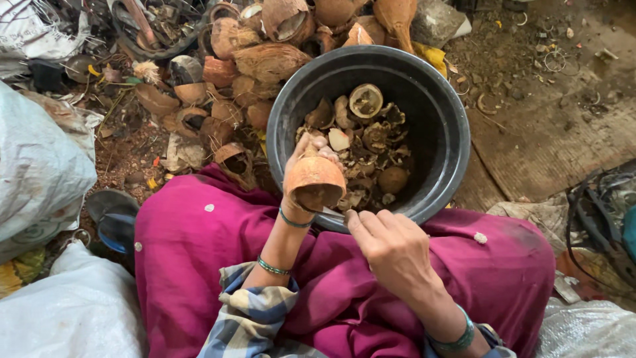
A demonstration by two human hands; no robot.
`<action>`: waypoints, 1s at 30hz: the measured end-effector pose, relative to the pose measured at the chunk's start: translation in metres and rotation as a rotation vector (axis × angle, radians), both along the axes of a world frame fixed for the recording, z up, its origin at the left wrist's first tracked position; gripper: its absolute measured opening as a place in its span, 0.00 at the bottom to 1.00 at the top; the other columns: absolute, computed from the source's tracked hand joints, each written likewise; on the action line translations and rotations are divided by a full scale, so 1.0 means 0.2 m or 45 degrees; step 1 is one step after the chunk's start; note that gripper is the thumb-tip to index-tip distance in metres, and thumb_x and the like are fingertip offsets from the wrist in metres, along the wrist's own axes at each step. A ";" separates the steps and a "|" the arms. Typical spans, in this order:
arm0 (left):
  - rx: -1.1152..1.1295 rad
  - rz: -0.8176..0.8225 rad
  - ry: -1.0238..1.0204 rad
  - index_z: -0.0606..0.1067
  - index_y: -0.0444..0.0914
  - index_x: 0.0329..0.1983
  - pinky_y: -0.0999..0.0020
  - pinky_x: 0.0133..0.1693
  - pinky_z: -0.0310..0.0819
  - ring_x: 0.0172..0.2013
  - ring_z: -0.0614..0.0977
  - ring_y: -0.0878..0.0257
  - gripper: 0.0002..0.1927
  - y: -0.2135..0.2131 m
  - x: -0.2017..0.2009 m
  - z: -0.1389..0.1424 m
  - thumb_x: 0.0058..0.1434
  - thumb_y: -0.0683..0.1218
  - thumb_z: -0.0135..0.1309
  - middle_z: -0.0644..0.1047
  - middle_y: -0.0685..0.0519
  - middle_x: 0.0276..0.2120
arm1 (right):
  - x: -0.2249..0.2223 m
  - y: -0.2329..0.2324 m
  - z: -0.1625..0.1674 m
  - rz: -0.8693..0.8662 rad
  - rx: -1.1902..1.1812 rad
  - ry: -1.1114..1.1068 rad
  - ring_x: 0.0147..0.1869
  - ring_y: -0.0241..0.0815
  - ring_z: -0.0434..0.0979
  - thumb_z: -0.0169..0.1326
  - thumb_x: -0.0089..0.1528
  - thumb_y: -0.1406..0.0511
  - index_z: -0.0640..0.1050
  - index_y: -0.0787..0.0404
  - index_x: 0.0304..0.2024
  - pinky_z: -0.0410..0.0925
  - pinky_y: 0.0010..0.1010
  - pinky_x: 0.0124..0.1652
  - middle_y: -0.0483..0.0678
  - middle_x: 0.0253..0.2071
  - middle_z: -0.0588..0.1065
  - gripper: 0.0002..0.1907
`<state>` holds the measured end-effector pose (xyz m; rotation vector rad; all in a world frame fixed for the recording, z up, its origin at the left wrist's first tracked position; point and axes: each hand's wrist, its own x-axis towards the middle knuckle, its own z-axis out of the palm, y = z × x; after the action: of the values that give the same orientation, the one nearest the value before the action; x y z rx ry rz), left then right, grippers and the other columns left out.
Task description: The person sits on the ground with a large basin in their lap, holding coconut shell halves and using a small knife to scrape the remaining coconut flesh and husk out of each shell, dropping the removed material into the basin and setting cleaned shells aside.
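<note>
My left hand (pixel 306 154) grips an orange-brown coconut husk piece (pixel 315 181), held upright over the near rim of a black tub (pixel 437 126). My right hand (pixel 392 246) holds a thin metal blade (pixel 333 212), whose tip reaches under the open bottom of the husk piece. Most of the blade is hidden by my fingers. The tub holds several broken coconut pieces (pixel 366 142), brown and white. I sit with magenta cloth (pixel 199 252) over my lap, the tub just in front of my knees.
A heap of coconut husks and shells (pixel 265 59) lies behind and left of the tub. White sacks (pixel 40 172) crowd the left side. A worn mat (pixel 556 139) covers the ground at right, with dark cables (pixel 596 212) near the right edge.
</note>
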<state>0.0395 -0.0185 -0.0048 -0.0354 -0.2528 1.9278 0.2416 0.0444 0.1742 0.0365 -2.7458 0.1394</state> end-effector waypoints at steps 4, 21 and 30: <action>-0.108 0.039 0.034 0.73 0.38 0.40 0.58 0.49 0.80 0.42 0.83 0.51 0.21 0.02 0.01 -0.03 0.78 0.57 0.42 0.80 0.47 0.32 | -0.01 -0.01 0.00 0.011 0.148 0.126 0.35 0.39 0.75 0.54 0.54 0.67 0.80 0.65 0.44 0.67 0.31 0.32 0.45 0.37 0.77 0.16; -0.359 0.242 -0.003 0.74 0.39 0.39 0.56 0.45 0.81 0.40 0.83 0.52 0.19 0.02 0.04 -0.01 0.78 0.56 0.43 0.80 0.49 0.32 | -0.08 0.05 -0.20 -0.430 -0.625 -0.008 0.35 0.52 0.80 0.59 0.64 0.62 0.82 0.56 0.41 0.69 0.42 0.32 0.50 0.33 0.78 0.06; -0.362 0.098 0.019 0.73 0.38 0.37 0.57 0.46 0.80 0.39 0.82 0.53 0.18 0.03 0.01 -0.05 0.75 0.55 0.45 0.79 0.47 0.31 | -0.02 0.11 -0.06 -0.061 -0.251 -0.081 0.38 0.44 0.77 0.54 0.54 0.69 0.83 0.59 0.45 0.70 0.36 0.35 0.43 0.37 0.79 0.16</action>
<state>0.0418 -0.0117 -0.0145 -0.2025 0.0323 2.0268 0.2385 0.0670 0.1619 -0.0894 -2.7794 0.4035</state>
